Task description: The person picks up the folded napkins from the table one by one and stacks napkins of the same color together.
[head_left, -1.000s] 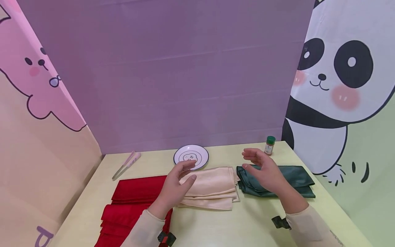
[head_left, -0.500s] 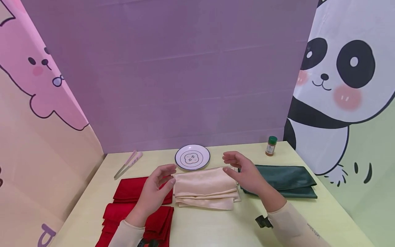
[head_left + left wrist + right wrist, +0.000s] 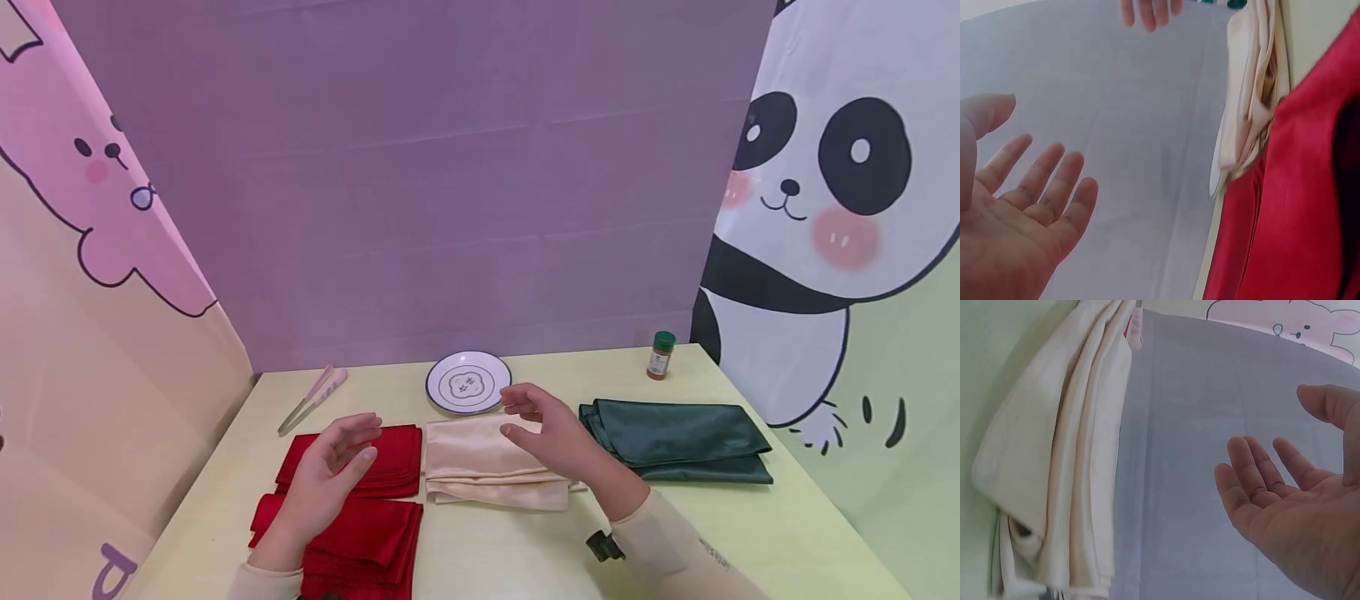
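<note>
Over the folded red cloths hovers my left hand (image 3: 318,483), its fingers loosely bent with nothing in them. One red cloth (image 3: 401,458) lies behind a second red cloth (image 3: 375,542) at the front left. My right hand (image 3: 551,437) is above the right part of the folded cream cloth (image 3: 465,450), also holding nothing. In the left wrist view, the left palm (image 3: 1016,244) is bare and the fingers are spread apart. The right wrist view has the cream cloth (image 3: 1079,450) to the left of the bare right palm (image 3: 1310,531).
A folded dark green cloth (image 3: 682,437) lies at the right. Behind the cream cloth stands a white plate (image 3: 468,383) with a dark rim. Tongs (image 3: 313,400) lie at the back left, and a small green-capped jar (image 3: 661,356) stands at the back right.
Both hands have moved left: the left from the cream cloth's edge to over the red cloths, the right from the green cloth to over the cream one. The cloths stay in place.
</note>
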The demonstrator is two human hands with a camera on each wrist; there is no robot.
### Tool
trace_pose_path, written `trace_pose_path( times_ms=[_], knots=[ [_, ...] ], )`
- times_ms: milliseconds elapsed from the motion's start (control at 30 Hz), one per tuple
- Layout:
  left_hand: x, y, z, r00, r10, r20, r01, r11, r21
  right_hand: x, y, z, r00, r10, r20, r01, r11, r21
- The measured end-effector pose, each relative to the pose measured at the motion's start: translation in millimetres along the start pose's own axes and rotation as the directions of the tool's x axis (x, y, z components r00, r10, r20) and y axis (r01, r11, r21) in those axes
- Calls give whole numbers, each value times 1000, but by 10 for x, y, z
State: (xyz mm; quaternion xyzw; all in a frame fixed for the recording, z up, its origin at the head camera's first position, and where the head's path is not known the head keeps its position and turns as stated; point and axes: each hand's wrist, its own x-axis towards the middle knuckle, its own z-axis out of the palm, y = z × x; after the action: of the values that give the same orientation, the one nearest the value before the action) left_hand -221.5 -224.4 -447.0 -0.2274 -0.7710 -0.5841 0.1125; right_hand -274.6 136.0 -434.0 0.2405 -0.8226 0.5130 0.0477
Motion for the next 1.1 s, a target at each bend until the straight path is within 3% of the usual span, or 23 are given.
trace_pose_path(
  times_ms=[300,500,767,933,1100],
  knots=[
    [-165,-150,-344,998,-25,-54,28,999,38,73,7,260,999,-1,46,0,1000,24],
    [-246,-287,-559,997,-2,-80,8,997,71,122,3,410,996,-11,83,6,998,57],
    [-372,-472,-836,995,-23,-97,29,998,62,142,5,577,998,-9,70,4,997,78],
    [-449,-545,-943,989,-70,-133,80,994,78,157,3,665,996,10,91,-15,998,56],
    [-489,-608,-1007,987,-97,-129,113,986,121,195,12,775,995,9,98,-15,998,60]
  ],
)
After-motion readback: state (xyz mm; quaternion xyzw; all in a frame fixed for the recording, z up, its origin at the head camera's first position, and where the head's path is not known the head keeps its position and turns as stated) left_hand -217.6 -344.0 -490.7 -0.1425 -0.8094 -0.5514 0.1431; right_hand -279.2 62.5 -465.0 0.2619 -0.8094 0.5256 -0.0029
